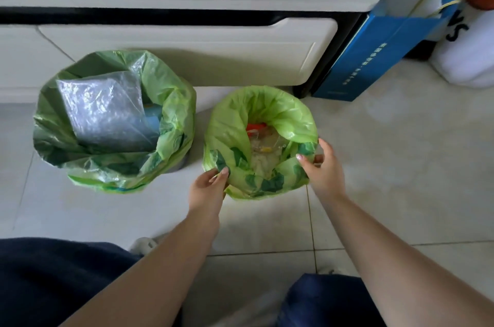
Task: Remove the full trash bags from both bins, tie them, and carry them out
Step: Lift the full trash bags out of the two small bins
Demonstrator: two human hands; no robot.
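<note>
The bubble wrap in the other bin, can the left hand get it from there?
Probably yes. The bubble wrap sticks up out of the open left bag with nothing over it. The left hand is on the right bag's rim, so it must let go first.

- Both bare forearms are reaching forward and down from the lower edge of the view, converging slightly toward the middle.
- Left hand point(207, 187) is lying back-up, wrist straight, its fingers point(223, 173) curling to pinch the near-left rim of the green trash bag point(267, 110).
- Right hand point(322, 166) is sitting at the bag's near-right rim, back facing the camera, thumb and forefinger closing on the plastic; the other fingers are curling loosely behind.
- Right forearm is running longer across the view, rising from the lower right corner; left forearm is rising from lower centre.
- Knees in dark blue trousers point(53, 281) are showing under both arms.
</note>
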